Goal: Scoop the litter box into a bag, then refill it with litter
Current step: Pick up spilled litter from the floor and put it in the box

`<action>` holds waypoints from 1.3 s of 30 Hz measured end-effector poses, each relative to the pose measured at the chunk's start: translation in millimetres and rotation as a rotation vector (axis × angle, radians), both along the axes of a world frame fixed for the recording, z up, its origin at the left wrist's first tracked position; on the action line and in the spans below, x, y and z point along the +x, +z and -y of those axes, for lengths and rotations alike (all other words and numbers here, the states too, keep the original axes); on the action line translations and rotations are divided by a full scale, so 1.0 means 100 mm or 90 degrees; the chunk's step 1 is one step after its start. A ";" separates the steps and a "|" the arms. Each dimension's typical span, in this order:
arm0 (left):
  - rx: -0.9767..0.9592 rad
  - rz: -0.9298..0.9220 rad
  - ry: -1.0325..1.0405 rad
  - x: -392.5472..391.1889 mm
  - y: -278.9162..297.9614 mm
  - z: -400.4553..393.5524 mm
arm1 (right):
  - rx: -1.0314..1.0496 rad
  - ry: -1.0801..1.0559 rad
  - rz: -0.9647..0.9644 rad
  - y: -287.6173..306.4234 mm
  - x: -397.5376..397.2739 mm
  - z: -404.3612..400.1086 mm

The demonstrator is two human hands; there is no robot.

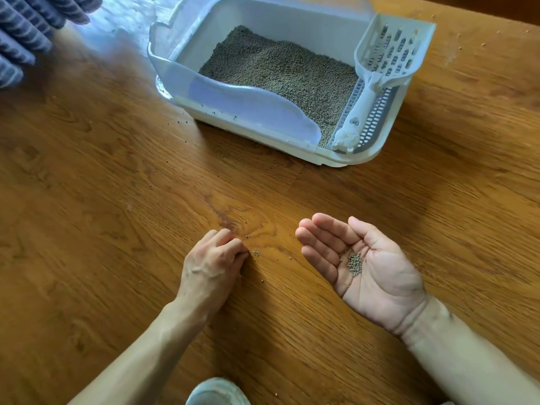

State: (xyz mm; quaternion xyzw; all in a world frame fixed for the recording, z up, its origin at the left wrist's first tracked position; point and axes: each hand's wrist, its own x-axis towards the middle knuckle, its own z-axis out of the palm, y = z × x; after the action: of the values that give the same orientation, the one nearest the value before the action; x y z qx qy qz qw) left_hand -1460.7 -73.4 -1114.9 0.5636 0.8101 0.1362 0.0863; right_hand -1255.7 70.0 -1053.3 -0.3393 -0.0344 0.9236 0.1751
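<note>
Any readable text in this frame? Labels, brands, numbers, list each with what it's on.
None readable.
Litter box: no label or brand visible.
Scoop: only slots, no lettering.
Striped cloth: pattern only.
Wood floor, left hand, right hand: no markings.

Scoop [380, 68] in litter box [242, 112], behind both hands

wooden floor [117, 176], striped blue fabric [26, 33] top left
</note>
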 end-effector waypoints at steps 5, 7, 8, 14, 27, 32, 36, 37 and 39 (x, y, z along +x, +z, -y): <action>-0.019 -0.098 -0.061 0.00 -0.08 -0.08 | 0.006 0.002 0.016 0.02 -0.02 0.02; -0.021 -0.099 -0.048 0.02 -0.06 -0.09 | 0.006 0.005 0.013 0.01 -0.03 0.02; -0.013 -0.072 -0.023 0.05 0.00 -0.10 | 0.006 0.005 0.018 0.02 -0.03 0.02; 0.254 0.115 -0.070 0.72 0.90 -0.45 | -0.020 0.006 0.045 -0.05 0.01 0.03; 0.234 0.093 -0.030 0.45 0.76 -0.29 | 0.000 -0.020 0.022 0.00 0.04 -0.02; 0.002 0.030 0.053 0.00 0.21 0.06 | 0.002 -0.014 0.009 -0.04 0.03 -0.03; -0.030 0.043 0.090 -0.01 0.08 0.14 | 0.006 -0.009 0.004 -0.03 0.00 -0.03; -0.020 0.045 0.094 0.00 0.06 0.13 | 0.006 -0.009 0.004 -0.04 0.00 -0.03; -0.002 0.048 0.098 -0.01 0.01 0.11 | 0.006 -0.012 0.009 -0.04 -0.01 -0.03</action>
State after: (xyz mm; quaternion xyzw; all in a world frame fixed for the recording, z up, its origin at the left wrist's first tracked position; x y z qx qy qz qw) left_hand -1461.9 -84.6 -1113.9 0.4938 0.8475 0.1627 0.1068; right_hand -1256.5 72.6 -1057.5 -0.3452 -0.0367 0.9193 0.1854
